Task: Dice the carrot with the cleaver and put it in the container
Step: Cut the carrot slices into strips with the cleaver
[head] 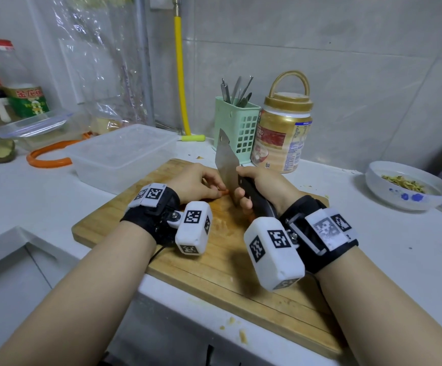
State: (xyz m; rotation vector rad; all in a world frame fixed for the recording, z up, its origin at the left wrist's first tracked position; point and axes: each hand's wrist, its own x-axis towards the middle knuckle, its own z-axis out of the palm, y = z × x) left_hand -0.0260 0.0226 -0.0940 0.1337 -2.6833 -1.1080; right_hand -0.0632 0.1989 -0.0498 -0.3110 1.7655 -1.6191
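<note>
Dicing under way on the cutting board point(214, 260): left hand point(197, 182) fingers curl onto the carrot point(224, 192), right hand point(262, 186) grips the cleaver point(226, 161); next, transfer to the container point(125, 154) behind the board.

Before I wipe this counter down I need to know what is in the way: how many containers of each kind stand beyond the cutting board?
Clear plastic tub: 1
Green utensil holder: 1
Gold-lidded jar: 1
White bowl with blue pattern: 1
Total: 4
</note>
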